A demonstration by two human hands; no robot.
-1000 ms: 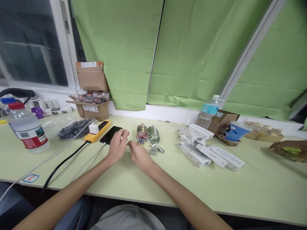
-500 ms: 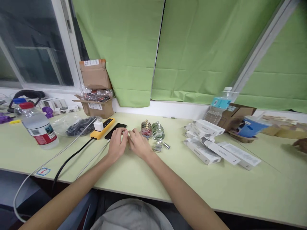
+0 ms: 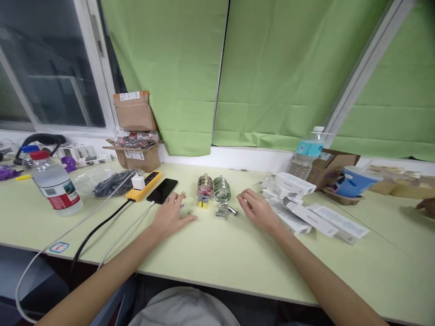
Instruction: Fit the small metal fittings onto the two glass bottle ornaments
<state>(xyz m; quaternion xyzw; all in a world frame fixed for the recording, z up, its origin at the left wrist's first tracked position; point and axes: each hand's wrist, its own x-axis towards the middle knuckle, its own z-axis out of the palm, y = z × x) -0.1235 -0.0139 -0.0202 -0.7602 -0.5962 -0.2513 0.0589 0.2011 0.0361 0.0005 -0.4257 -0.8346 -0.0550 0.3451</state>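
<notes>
My left hand [image 3: 171, 214] rests on the table with its fingers spread, beside a few tiny shiny pieces [image 3: 190, 213] that are too small to name. My right hand [image 3: 257, 209] hovers or rests right of the silver cylinders, fingers loosely stretched and nothing visible in them. Between the hands stand a gold-topped clear jar [image 3: 205, 186] with reddish contents and a silver-topped clear jar [image 3: 221, 189] that looks greenish. Small gold cylinders [image 3: 203, 203] stand before the first jar. Several silver cylinders [image 3: 221, 212] lie in front of the second, one [image 3: 233, 210] apart from the others.
Left of my left hand lie a black phone [image 3: 162, 190], a yellow power strip [image 3: 144, 186] with cables, and a water bottle [image 3: 56, 185]. White boxes [image 3: 306, 210] are piled on the right, before a blue tub [image 3: 356, 181]. A brown shape [image 3: 426, 207] enters at the right edge.
My hands were together in front of the jars and have parted. The right hand moved right, past the silver cylinders; the left opened out. The gold cylinders now show.
</notes>
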